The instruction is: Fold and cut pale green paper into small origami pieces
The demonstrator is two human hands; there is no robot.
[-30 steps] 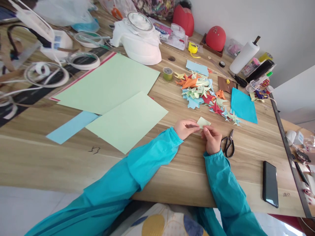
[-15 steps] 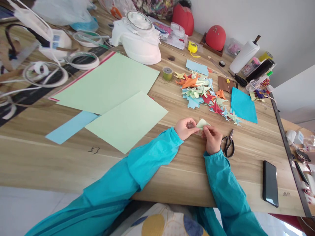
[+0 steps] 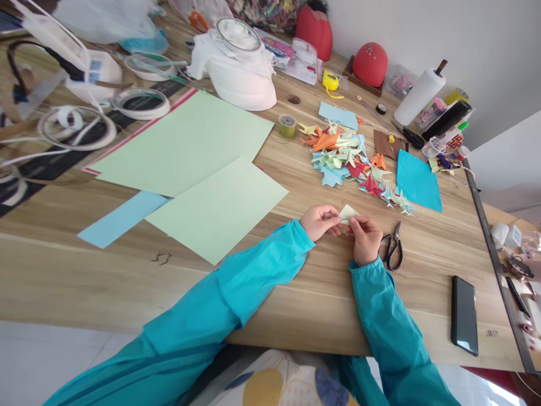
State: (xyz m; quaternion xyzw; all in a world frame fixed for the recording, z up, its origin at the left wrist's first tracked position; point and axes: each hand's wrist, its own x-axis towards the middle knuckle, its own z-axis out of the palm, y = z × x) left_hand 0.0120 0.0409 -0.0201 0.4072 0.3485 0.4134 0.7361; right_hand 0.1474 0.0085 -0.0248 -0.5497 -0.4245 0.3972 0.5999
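Note:
A small folded piece of pale green paper (image 3: 348, 212) is pinched between my two hands above the wooden table. My left hand (image 3: 320, 221) grips its left edge with thumb and fingers. On the other side, my right hand (image 3: 366, 237) holds the lower right edge between thumb and forefinger. The fingertips hide part of the folds. Black-handled scissors (image 3: 394, 248) lie just right of my right hand. Beyond my hands rests a heap of folded paper cranes (image 3: 338, 151) in orange, green, blue and red.
Large pale green sheets (image 3: 220, 208) and a blue paper strip (image 3: 122, 220) lie to the left. A phone (image 3: 464, 316) is at the right front. A turquoise square (image 3: 418, 180), a thread spool (image 3: 288, 126) and a yellow tape measure (image 3: 331, 81) sit farther back.
My left fingers have shifted slightly on the paper, with the lower fingers extending a little more beneath it. The right hand stays almost still.

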